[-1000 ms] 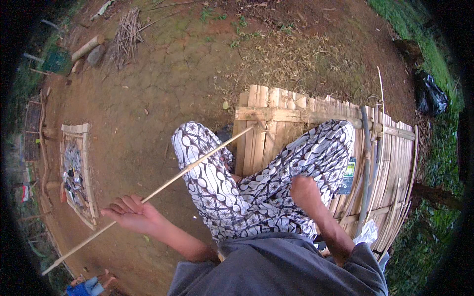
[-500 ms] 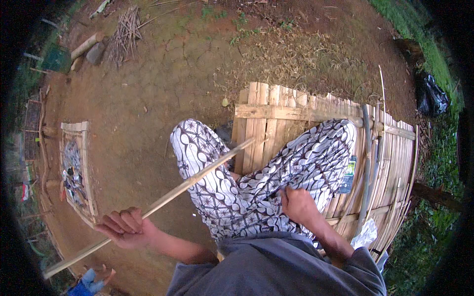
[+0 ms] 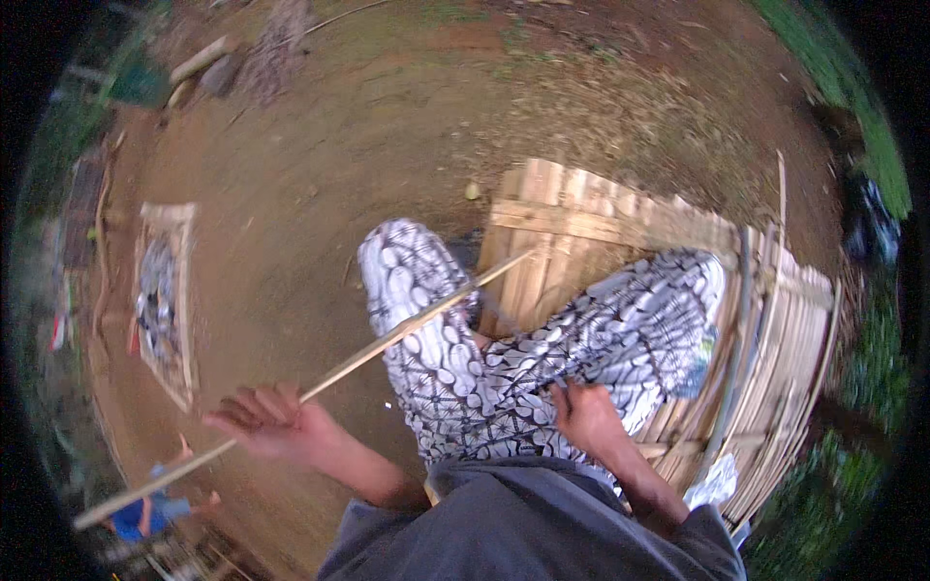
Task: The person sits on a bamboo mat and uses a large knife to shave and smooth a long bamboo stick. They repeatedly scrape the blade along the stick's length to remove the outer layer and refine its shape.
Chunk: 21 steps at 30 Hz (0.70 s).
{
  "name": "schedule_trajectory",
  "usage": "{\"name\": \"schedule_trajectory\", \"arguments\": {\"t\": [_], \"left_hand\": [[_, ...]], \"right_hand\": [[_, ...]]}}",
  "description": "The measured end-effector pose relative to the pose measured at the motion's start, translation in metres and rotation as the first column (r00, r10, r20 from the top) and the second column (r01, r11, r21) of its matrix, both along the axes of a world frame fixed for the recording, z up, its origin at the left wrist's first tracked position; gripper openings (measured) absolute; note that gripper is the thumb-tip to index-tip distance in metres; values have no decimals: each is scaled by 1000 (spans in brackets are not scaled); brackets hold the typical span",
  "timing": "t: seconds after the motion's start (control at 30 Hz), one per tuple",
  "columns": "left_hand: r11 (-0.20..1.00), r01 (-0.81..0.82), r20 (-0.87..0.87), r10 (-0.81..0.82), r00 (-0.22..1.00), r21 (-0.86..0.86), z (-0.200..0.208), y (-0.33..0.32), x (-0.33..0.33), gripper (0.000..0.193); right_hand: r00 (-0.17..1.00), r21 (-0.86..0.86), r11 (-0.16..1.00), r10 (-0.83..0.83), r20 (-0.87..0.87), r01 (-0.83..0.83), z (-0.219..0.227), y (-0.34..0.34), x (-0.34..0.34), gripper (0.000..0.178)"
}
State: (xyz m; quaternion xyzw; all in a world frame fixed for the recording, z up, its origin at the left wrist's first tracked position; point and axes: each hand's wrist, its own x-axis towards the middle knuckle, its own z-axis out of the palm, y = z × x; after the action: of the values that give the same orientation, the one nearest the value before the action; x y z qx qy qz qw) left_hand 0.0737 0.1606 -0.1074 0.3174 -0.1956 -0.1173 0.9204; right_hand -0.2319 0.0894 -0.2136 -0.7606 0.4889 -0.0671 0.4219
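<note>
My left hand (image 3: 262,421) is wrapped round a long, thin bamboo strip (image 3: 387,336). The strip runs slantwise, from the lower left up across my left thigh, and its far tip lies over the platform. Close to my lap, my right hand (image 3: 588,416) is closed against the patterned trousers (image 3: 436,358). What its fingers hold, if anything, is hidden. I sit cross-legged on a slatted bamboo platform (image 3: 557,189), which extends to the right of my knees. The picture is smeared by motion.
Thin poles (image 3: 744,329) lie along the platform's right side beside a shiny plastic wrapper (image 3: 715,481). On the bare ground at left is a bamboo-framed bed of ash-grey pieces (image 3: 158,281). A person in blue (image 3: 150,513) is at the lower left. A black plastic bag (image 3: 872,218) lies far right.
The whole view has shifted, with the platform and my knees now farther right. My left hand still grips the bamboo strip, and my right hand stays at my lap. More of the person in blue shows.
</note>
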Motion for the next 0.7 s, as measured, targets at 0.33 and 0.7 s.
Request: {"name": "schedule_trajectory", "arguments": {"t": [0.33,0.7], "left_hand": [[938,-306,-168,331,928,160,12,-28,-8,40],[936,-306,-185,336,923,172,13,-30,-11,49]], "right_hand": [[969,-25,997,66,-239,-74,26,-4,1,29],[944,-279,958,-27,-328,-69,1,-12,-16,37]]}}
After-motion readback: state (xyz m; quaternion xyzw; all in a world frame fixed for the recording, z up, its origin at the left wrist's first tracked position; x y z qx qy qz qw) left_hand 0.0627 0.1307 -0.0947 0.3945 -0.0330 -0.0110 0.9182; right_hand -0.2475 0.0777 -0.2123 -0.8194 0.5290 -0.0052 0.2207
